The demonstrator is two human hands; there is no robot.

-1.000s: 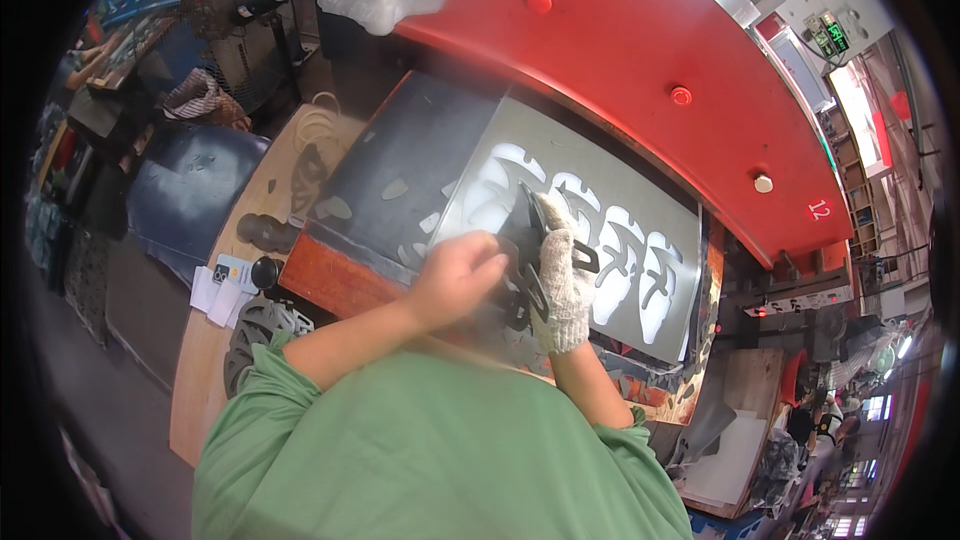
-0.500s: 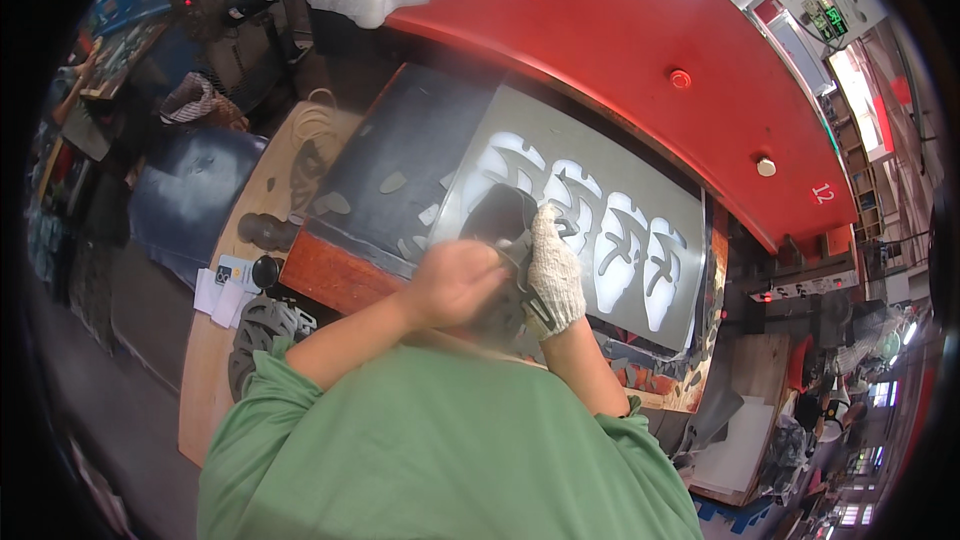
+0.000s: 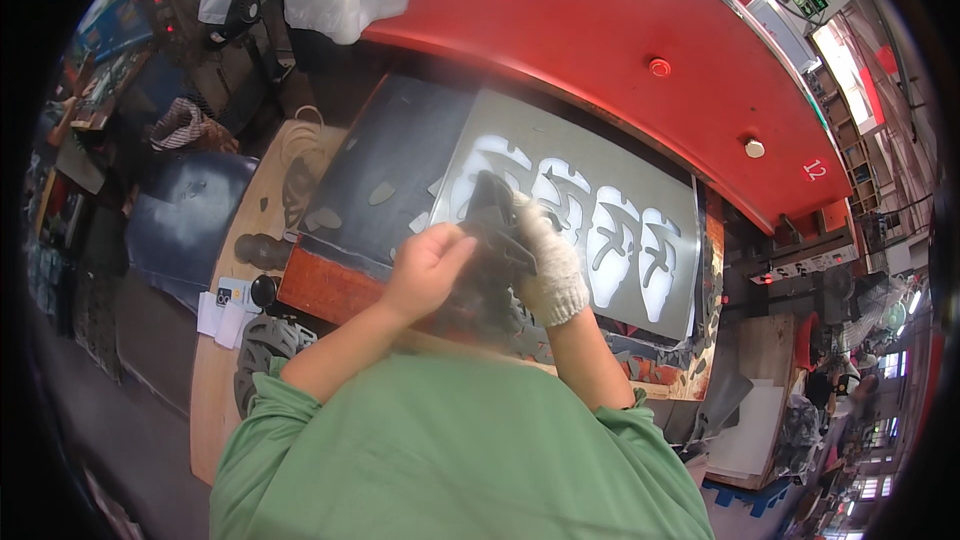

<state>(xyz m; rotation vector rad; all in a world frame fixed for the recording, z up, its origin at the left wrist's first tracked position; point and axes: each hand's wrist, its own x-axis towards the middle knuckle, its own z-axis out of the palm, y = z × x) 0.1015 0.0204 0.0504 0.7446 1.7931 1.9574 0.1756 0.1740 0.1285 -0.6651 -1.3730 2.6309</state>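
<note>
My bare left hand is closed, thumb against fingers, at the left edge of some dark, floppy cut-out pieces. On the other side, my right hand, in a white knitted glove, grips the same dark pieces; they look like shoe-upper parts, but motion blurs their lower portion. Both hands are in front of my body, over the near edge of the work board. Beyond them lies a grey sheet with several shoe-upper-shaped openings showing white. My hands and the pieces cover part of the leftmost opening.
A red machine beam spans the far side. Small dark scraps lie on the dark board at left. A wooden side table carries a phone, papers and a stack of dark cut pieces. A blue-black stool stands farther left.
My left hand has shifted slightly left and its fingers show more clearly. The dark pieces now stand higher between my hands, and the gloved hand has turned. The whole view has shifted a little.
</note>
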